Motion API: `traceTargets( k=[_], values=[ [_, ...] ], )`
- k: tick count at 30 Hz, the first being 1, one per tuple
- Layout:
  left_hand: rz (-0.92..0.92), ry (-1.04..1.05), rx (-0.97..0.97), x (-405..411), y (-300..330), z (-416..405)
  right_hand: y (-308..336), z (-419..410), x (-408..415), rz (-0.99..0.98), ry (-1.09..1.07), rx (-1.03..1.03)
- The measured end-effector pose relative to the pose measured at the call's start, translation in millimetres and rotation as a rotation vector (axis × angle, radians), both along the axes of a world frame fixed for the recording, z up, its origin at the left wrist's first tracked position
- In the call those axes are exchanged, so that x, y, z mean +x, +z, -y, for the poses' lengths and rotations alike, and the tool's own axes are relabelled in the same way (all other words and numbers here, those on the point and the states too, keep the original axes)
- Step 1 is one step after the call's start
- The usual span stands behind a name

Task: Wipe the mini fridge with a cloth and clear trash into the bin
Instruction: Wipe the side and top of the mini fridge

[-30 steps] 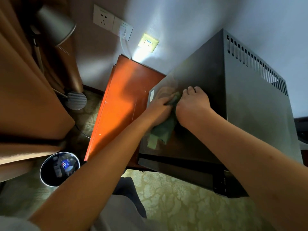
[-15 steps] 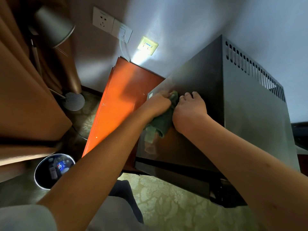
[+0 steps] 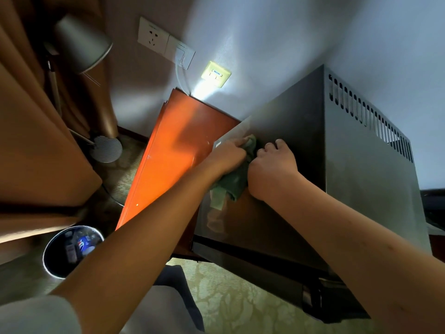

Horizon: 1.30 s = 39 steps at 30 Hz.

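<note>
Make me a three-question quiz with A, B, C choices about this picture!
1. Where is the bin?
A. on the floor, left of the fridge
B. on top of the fridge
C. on the wall

2. What colour is the cloth?
A. red
B. green
C. white

3. What is inside the bin?
A. nothing
B. trash
C. water

Answers: 1 A, it stands on the carpet left of the fridge; 2 B, the cloth between the left hand and right hand is green; 3 B, bottles and wrappers show inside.

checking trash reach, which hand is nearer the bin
Left. The left hand grips the cloth on the fridge, on the bin's side; the right hand is farther across.
</note>
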<state>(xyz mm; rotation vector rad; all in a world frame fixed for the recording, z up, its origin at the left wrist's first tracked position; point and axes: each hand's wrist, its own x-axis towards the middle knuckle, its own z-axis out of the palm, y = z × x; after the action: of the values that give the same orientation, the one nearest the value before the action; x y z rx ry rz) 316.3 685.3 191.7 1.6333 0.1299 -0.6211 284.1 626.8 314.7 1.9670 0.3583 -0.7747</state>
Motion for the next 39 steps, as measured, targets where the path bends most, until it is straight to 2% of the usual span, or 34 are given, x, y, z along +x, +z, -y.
traceTargets(
  k=[3, 7, 11, 15, 20, 26, 29, 32, 34, 36, 39],
  values=[
    [0.055, 0.02, 0.066, 28, 15, 5, 0, -1, 2, -0.011, -0.01, 0.027],
    [-0.021, -0.035, 0.168, 45, -12, 8, -2, 0, 9, -0.001, 0.004, 0.143],
    [-0.118, -0.057, 0.12, 34, -34, 7, -3, 2, 18, 0.011, 0.027, 0.132],
    [-0.036, 0.047, 0.003, 43, -16, 9, -5, 6, 27, 0.009, 0.008, 0.102],
    [-0.002, 0.041, 0.106, 78, -8, 12, -7, 11, 29, -0.014, 0.013, 0.092],
    [-0.155, -0.016, 0.133, 62, -37, 8, -7, 9, 36, -0.01, 0.036, 0.088],
    [-0.063, 0.013, 0.069, 64, -15, 8, -11, 12, 37, -0.021, 0.041, 0.088],
    [0.087, 0.015, 0.136, 86, 10, 9, -13, 17, 41, -0.008, 0.043, 0.091],
    [0.117, -0.006, 0.188, 97, 11, 11, -13, 18, 42, -0.011, 0.038, 0.091],
    [0.093, -0.04, 0.231, 98, -7, 12, -12, 18, 41, -0.02, 0.031, 0.089],
    [-0.048, -0.071, 0.219, 79, -41, 7, -13, 14, 41, -0.033, 0.035, 0.069]
  ],
)
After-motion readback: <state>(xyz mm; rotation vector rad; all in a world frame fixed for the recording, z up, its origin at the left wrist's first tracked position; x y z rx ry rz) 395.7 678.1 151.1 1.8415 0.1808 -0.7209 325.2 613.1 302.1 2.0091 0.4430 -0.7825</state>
